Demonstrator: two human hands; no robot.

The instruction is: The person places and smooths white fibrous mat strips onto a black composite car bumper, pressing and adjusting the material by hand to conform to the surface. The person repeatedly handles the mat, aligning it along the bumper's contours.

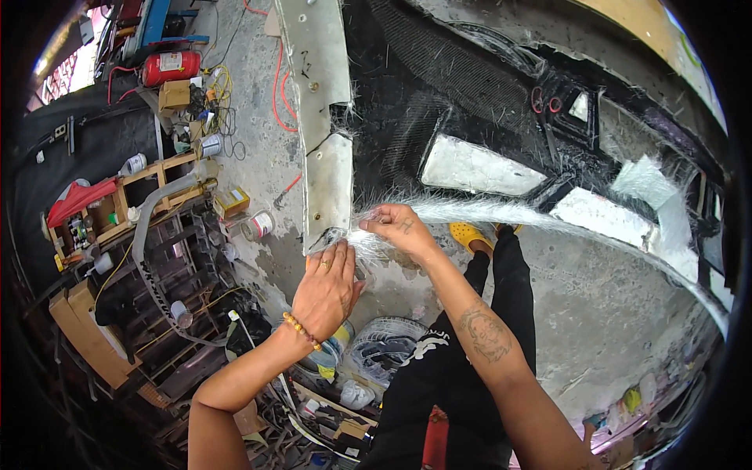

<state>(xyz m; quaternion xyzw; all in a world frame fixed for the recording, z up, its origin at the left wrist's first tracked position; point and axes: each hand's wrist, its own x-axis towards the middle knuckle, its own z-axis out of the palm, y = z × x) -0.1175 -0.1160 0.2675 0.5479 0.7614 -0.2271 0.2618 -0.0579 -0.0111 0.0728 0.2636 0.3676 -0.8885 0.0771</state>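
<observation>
A large black moulded part (392, 86) with a pale flanged edge (329, 184) lies in front of me. White fibreglass matting (462, 211) with frayed strands runs along its near rim. My left hand (325, 286) rests with its fingers stretched out side by side on the lower corner of the flange, touching loose fibres there. Just right of it, my right hand (399, 229) pinches the end of the matting between thumb and fingers. White rectangular patches (478, 166) sit in the part's recesses. Red-handled scissors (551, 141) lie on it farther right.
On the left stand a red tank (171, 68), a cardboard box (174, 95), a wooden crate frame (174, 164) and several cans. Clutter and a wrapped tyre-like ring (388, 345) lie below my hands. A red hose (279, 94) crosses the concrete floor (603, 313).
</observation>
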